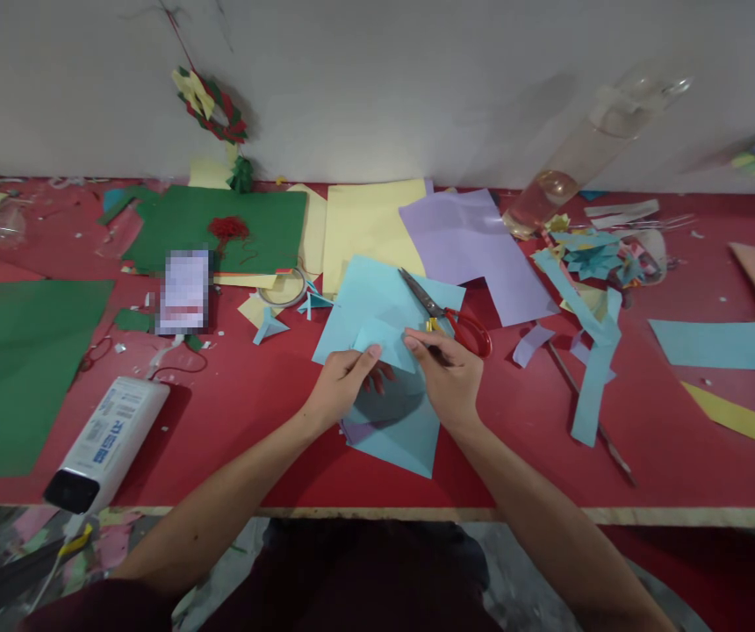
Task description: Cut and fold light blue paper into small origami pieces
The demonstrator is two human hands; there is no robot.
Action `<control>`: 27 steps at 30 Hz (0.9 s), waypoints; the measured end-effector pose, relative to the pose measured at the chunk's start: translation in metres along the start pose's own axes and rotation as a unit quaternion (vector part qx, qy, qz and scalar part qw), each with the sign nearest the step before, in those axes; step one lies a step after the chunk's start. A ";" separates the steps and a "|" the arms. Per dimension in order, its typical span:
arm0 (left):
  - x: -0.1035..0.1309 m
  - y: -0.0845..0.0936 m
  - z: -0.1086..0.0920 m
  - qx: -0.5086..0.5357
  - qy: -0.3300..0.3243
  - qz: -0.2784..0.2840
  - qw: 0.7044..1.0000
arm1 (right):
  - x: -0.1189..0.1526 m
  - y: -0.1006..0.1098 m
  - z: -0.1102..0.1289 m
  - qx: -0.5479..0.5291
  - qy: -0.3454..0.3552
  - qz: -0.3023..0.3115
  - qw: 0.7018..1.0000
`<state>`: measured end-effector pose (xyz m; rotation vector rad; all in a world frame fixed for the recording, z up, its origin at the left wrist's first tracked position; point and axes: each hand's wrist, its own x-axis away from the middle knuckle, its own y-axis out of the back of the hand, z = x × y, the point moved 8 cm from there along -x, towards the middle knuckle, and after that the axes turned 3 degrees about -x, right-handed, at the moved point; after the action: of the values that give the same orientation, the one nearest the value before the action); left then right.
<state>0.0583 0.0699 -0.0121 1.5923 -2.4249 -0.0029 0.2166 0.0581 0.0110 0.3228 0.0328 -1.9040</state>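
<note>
Between my two hands is a small piece of light blue paper [384, 341], held above larger light blue sheets [357, 294] on the red table. My left hand [346, 377] pinches its left side, thumb on top and fingers partly hidden underneath. At its right edge, my right hand [449, 369] grips the paper between thumb and forefinger. Scissors [427, 294] with red handles lie just beyond my right hand, on the blue sheet. Several small folded blue paper pieces [270, 326] rest to the left, beside a roll of tape [284, 287].
Green paper [22, 377], a phone [183, 294] and a white power bank [111, 439] lie left. Yellow paper [370, 224] and purple paper [476, 246] lie behind. A bottle [568, 175] leans against the wall at right, near blue strips [592, 386] and a thin stick [598, 421].
</note>
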 end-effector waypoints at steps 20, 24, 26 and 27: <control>0.000 0.019 -0.012 0.031 -0.054 -0.035 0.997 | -0.002 0.001 -0.002 0.000 -0.009 0.012 1.000; 0.000 0.027 -0.017 0.009 -0.058 -0.045 0.997 | -0.001 -0.005 0.002 -0.004 0.008 0.048 0.999; -0.001 0.031 -0.019 -0.010 -0.057 -0.052 0.997 | 0.000 -0.009 0.005 -0.005 0.016 0.071 0.997; -0.002 0.032 -0.019 -0.021 -0.057 -0.054 0.997 | 0.000 -0.011 0.007 -0.005 0.022 0.083 0.996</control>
<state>0.0336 0.0870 0.0103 1.7476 -2.4013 -0.1659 0.2046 0.0605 0.0157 0.3496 0.0425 -1.7311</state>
